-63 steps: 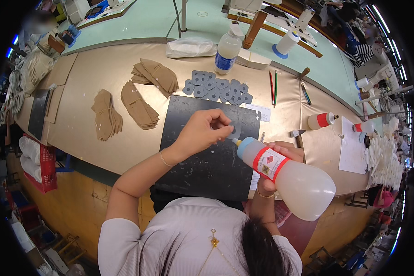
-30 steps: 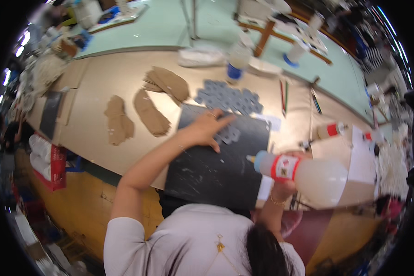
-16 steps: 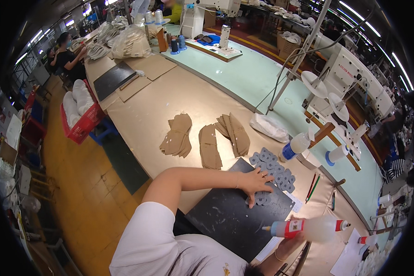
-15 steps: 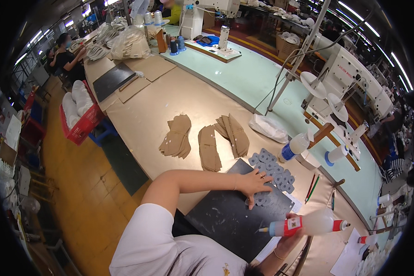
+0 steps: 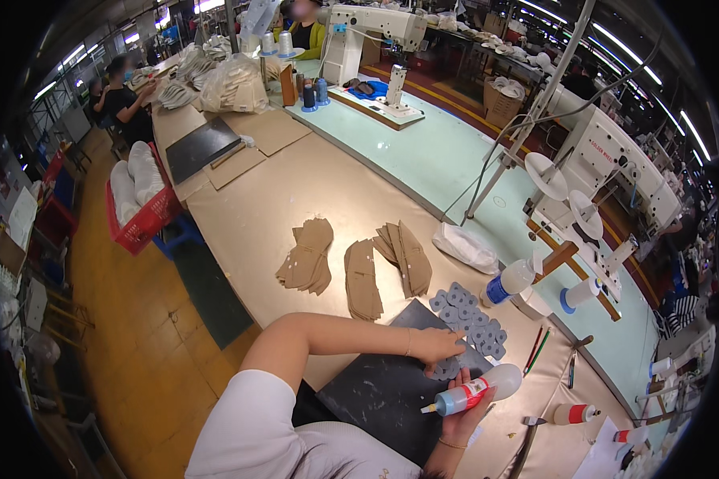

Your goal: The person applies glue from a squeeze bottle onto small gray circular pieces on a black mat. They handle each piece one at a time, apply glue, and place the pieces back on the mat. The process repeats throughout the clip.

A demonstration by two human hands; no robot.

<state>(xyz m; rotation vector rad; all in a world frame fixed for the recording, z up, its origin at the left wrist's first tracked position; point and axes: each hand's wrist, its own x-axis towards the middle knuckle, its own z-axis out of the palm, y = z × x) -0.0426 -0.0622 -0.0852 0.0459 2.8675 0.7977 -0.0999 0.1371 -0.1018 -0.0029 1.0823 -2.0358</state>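
Note:
My right hand (image 5: 481, 405) is closed round a squeeze bottle (image 5: 465, 395) with a red label and a pale blue collar; its yellowish nozzle tilts down to the left over a black board (image 5: 383, 391). My left hand (image 5: 438, 345) is at the board's far right edge, its fingers drawn together over grey cut pieces (image 5: 447, 369). Whatever lies between those fingertips is too small to make out. Just beyond, several more grey pieces (image 5: 473, 321), each with a dark central spot, lie overlapping in a cluster.
Bundles of brown cut pieces (image 5: 305, 255) lie beyond the board. A blue-labelled bottle (image 5: 510, 281), pencils (image 5: 538, 350) and a red-capped bottle (image 5: 574, 413) are to the right. Sewing machines (image 5: 627, 164) line the far side. A red crate (image 5: 148, 215) stands left.
My left hand's spread fingers have drawn together over the grey pieces. My right hand has brought the squeeze bottle leftward, closer to the left hand, with its nozzle tipped lower.

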